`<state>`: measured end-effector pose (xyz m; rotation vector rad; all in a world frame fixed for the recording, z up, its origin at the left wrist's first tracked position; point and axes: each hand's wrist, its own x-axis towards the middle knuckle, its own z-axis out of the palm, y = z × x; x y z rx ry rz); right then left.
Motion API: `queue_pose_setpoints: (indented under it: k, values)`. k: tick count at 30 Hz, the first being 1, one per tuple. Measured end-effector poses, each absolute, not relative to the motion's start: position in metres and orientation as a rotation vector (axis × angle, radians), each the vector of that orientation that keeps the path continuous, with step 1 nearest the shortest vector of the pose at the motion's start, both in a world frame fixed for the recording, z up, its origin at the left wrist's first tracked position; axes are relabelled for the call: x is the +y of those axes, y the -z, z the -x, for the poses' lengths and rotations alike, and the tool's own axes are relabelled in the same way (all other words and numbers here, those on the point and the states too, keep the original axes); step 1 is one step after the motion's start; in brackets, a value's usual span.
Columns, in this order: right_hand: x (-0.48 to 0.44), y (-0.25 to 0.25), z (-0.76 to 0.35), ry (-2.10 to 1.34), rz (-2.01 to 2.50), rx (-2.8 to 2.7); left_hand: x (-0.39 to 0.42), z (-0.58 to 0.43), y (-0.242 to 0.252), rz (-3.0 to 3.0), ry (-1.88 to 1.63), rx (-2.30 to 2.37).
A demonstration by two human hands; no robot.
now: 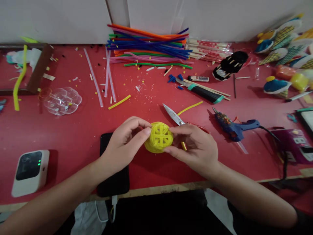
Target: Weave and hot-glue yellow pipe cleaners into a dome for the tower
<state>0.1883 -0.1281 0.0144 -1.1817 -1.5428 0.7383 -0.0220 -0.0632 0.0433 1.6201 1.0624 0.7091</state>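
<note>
A small yellow basket [159, 137], woven of what look like pipe cleaners, is held up over the red table with its spoked round face towards me. My left hand [128, 140] pinches its left rim between thumb and index finger. On the other side, my right hand [195, 147] grips the right edge with thumb and fingers. Scissors [174, 115] lie just beyond my right hand, their handles partly hidden by it. Past the blades rests a short yellow pipe cleaner [190, 107]; another yellow piece [119, 101] lies further left.
A blue glue gun [234, 125] with its cord lies at right, near a green-and-black cutter [205, 92]. Bundled coloured pipe cleaners [149, 45] line the back. A black phone [114, 179] sits under my left forearm. A white device [30, 173] and clear petal-shaped tray [63, 100] are at left.
</note>
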Motion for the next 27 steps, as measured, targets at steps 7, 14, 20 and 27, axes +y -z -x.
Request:
queue_pose_setpoints:
  k: [7, 14, 20, 27]
  values:
    - [-0.124, -0.016, -0.186, -0.710, 1.173, -1.521, -0.057, 0.011, -0.069, -1.539, -0.521, 1.156]
    - [-0.114, -0.024, -0.185, -1.097, 1.208, -1.294, -0.052, 0.008, -0.064, -1.570, -0.505, 1.118]
    - [-0.104, -0.023, -0.185, -1.120, 1.285, -1.400, -0.046, 0.012, -0.046, -1.713, -0.638, 1.019]
    - [-0.098, -0.016, -0.183, -1.251, 1.191, -1.289, -0.050, 0.007, -0.041, -1.656, -0.669, 0.989]
